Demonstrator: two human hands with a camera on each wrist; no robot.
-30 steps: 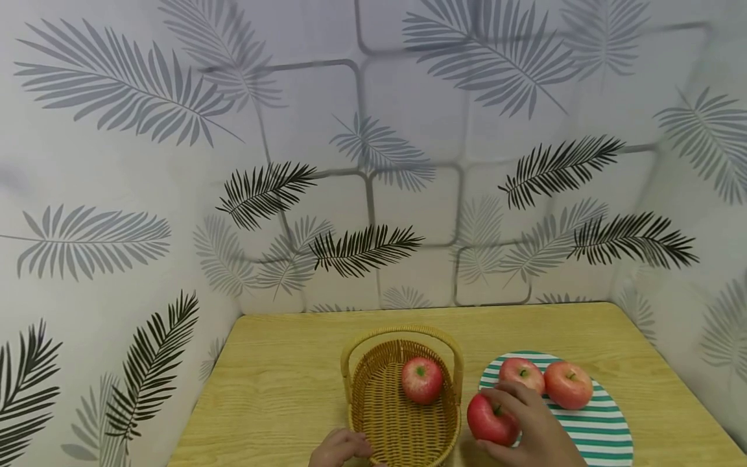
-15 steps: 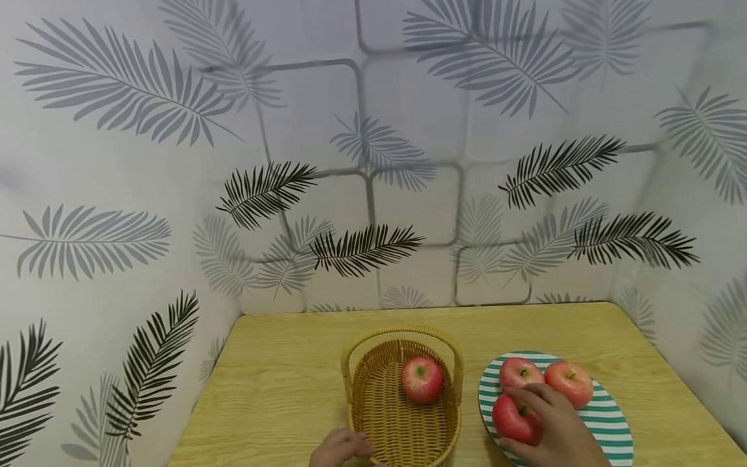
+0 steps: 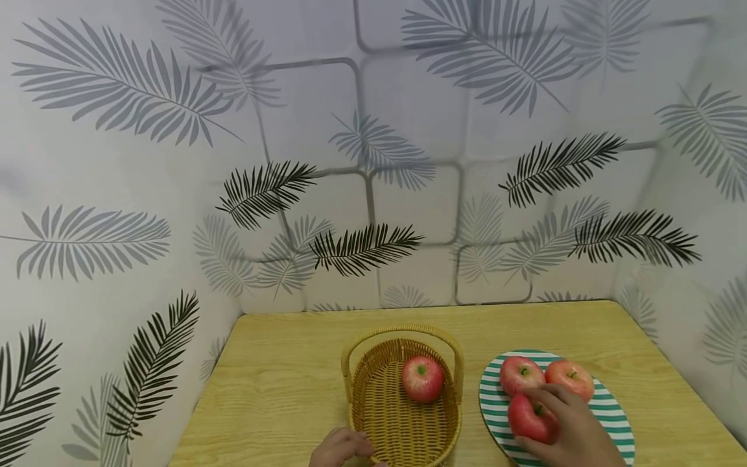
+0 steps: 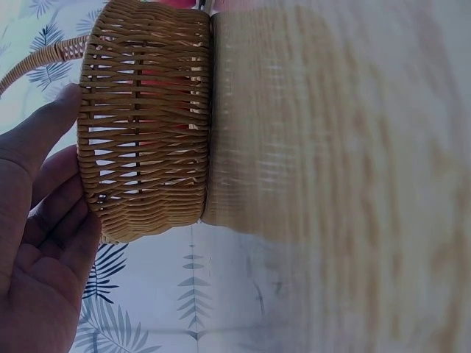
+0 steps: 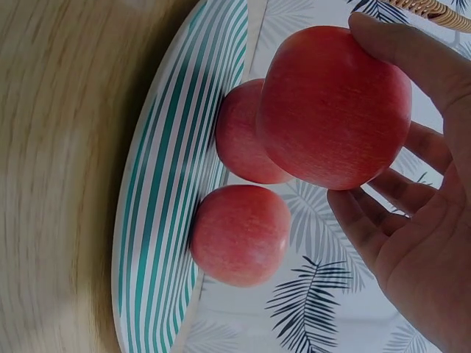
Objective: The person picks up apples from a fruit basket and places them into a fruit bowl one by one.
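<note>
My right hand (image 3: 574,428) holds a red apple (image 3: 532,418), thumb on one side and fingers on the other. In the right wrist view that apple (image 5: 335,107) is above the striped plate (image 5: 165,169), apart from its surface. Two more apples sit on the plate: a pinkish-red apple (image 3: 522,375) and a paler apple (image 3: 569,379). My left hand (image 3: 341,447) grips the near left rim of a woven basket (image 3: 385,415); in the left wrist view, thumb and fingers meet the basket's rim (image 4: 85,140). One apple (image 3: 423,379) lies inside the basket, at its right side.
The basket's arched handle (image 3: 403,329) stands upright over it. Basket and plate share a light wooden table (image 3: 280,376), basket in the middle, plate at the right. Leaf-patterned walls (image 3: 408,207) rise behind the table and on both sides.
My right hand has carried the apple rightward, from beside the basket to over the plate. The left hand and the basket have stayed in place.
</note>
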